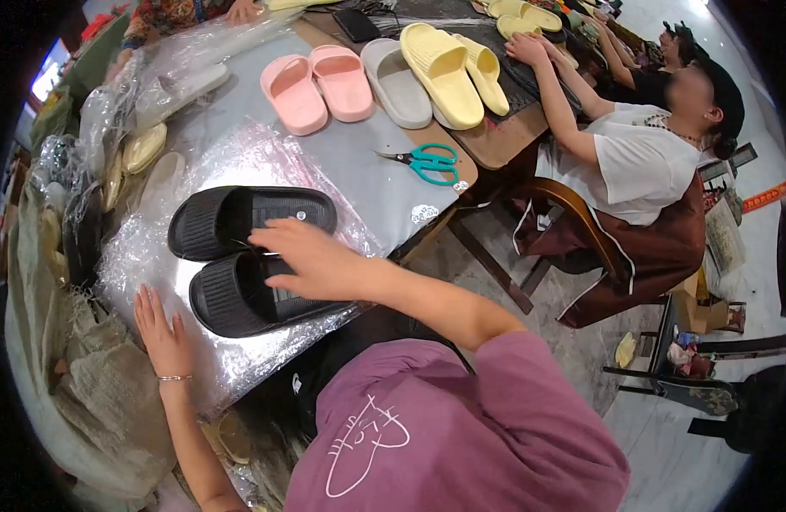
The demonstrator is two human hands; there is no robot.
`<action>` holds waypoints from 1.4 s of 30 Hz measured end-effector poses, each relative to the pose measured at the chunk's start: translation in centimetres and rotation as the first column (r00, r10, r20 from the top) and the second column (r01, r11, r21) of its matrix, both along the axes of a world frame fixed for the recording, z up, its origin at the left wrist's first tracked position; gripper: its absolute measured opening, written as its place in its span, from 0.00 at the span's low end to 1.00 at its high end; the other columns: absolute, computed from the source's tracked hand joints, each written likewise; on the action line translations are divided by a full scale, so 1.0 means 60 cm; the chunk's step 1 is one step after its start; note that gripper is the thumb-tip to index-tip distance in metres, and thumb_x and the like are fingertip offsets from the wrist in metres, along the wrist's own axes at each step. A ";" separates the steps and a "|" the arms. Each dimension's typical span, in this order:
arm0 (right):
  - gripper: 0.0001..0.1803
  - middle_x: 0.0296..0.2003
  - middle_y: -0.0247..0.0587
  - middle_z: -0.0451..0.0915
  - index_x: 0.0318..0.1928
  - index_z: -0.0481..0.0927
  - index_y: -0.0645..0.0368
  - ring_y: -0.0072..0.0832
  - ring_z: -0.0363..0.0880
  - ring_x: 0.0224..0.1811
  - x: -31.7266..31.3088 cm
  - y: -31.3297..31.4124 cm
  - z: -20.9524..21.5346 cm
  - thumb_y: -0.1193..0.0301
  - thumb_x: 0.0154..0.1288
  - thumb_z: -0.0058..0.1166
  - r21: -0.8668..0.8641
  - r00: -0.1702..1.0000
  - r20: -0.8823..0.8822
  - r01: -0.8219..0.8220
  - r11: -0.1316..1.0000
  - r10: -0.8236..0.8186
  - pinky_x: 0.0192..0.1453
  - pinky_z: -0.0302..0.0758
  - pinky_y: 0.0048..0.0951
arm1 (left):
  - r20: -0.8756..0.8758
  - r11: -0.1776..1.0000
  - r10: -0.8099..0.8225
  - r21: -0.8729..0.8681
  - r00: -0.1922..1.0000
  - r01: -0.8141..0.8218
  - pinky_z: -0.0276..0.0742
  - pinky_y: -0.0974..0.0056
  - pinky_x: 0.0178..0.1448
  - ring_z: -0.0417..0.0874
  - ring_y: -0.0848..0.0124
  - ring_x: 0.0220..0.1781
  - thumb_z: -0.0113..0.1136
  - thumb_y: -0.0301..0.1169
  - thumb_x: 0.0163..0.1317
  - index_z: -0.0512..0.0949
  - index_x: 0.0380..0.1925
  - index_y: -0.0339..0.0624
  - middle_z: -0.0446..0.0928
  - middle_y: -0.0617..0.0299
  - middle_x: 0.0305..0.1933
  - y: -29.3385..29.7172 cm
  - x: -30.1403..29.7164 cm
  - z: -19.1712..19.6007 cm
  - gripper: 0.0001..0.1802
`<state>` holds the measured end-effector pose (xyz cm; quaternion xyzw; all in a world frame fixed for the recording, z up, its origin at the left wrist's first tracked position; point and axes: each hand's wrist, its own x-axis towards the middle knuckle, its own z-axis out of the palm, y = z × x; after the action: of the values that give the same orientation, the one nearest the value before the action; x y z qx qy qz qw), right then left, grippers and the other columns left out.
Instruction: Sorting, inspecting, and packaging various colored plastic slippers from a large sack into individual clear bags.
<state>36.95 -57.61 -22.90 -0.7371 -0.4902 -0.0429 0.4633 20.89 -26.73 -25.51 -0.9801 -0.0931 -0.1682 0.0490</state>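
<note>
Black slide sandals (248, 256) lie as a pair on a crinkled clear plastic sheet (239, 162) near the table's front edge; the right hand (312, 260) rests loose-fingered across them, gripping nothing, while the left hand (161, 328) lies flat and open on the plastic just beside the nearer sandal. The step looks like squaring the pair on the wrap. Room is tight leftward against stacked bagged sandals (128, 128), freer rightward toward the green-handled scissors (427, 162).
</note>
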 end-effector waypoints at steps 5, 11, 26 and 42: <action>0.15 0.27 0.52 0.80 0.31 0.81 0.62 0.46 0.80 0.30 0.019 -0.240 0.057 0.62 0.61 0.53 -0.730 0.796 0.029 0.430 0.531 -0.605 0.37 0.76 0.44 | -0.088 0.978 0.195 0.099 0.977 -0.186 0.46 0.51 0.75 0.45 0.50 0.75 0.49 0.33 0.67 0.54 0.70 0.45 0.47 0.48 0.74 0.022 -0.027 -0.019 0.32; 0.14 0.26 0.46 0.81 0.35 0.81 0.60 0.44 0.81 0.32 0.015 -0.215 0.054 0.61 0.59 0.57 -0.618 0.867 0.105 0.441 0.651 -0.487 0.38 0.72 0.44 | 0.348 0.877 0.374 -0.434 0.859 -0.207 0.65 0.60 0.61 0.67 0.58 0.58 0.60 0.32 0.61 0.58 0.67 0.38 0.68 0.49 0.57 0.102 0.052 -0.016 0.36; 0.16 0.37 0.38 0.74 0.41 0.78 0.59 0.37 0.73 0.43 0.018 0.117 -0.030 0.72 0.48 0.61 -0.186 0.979 0.206 0.034 0.982 0.005 0.46 0.65 0.38 | -0.138 0.965 0.158 -0.187 0.978 -0.182 0.33 0.47 0.77 0.37 0.48 0.77 0.55 0.37 0.57 0.46 0.71 0.40 0.44 0.50 0.76 -0.056 -0.042 0.005 0.44; 0.15 0.40 0.41 0.78 0.44 0.83 0.57 0.38 0.73 0.41 0.085 0.051 0.002 0.75 0.53 0.61 -0.119 0.998 0.038 0.057 0.991 -0.053 0.49 0.69 0.34 | -0.170 0.945 0.233 -0.194 0.957 -0.265 0.33 0.49 0.77 0.39 0.53 0.77 0.39 0.39 0.69 0.51 0.70 0.42 0.43 0.55 0.76 -0.020 -0.054 -0.036 0.31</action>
<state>42.04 -54.55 -22.79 -0.7758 -0.4794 -0.0389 0.4084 17.65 -27.90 -27.65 -0.9695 -0.2302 -0.0782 -0.0297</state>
